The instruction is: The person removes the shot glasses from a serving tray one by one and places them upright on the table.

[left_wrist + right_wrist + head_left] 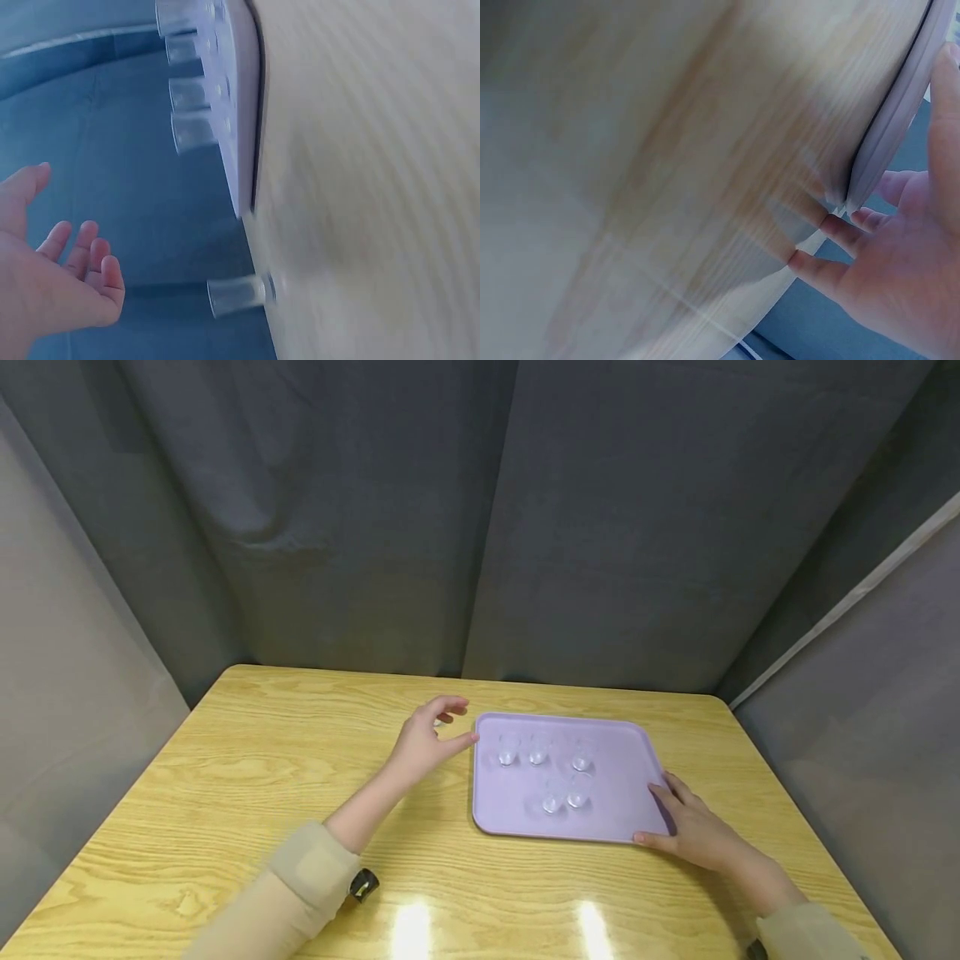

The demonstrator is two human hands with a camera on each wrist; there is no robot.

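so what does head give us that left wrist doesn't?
Head only: the right hand on the near right corner of the lavender tray, five small clear cups counted on it, both beige sleeves, and the whole wooden table.
Left wrist only: one more clear cup standing on the table off the tray's corner, beside the left hand; the head view shows no clear sign of it.
Both: the left hand with fingers relaxed and holding nothing, the tray, cups standing on it, the grey curtain.
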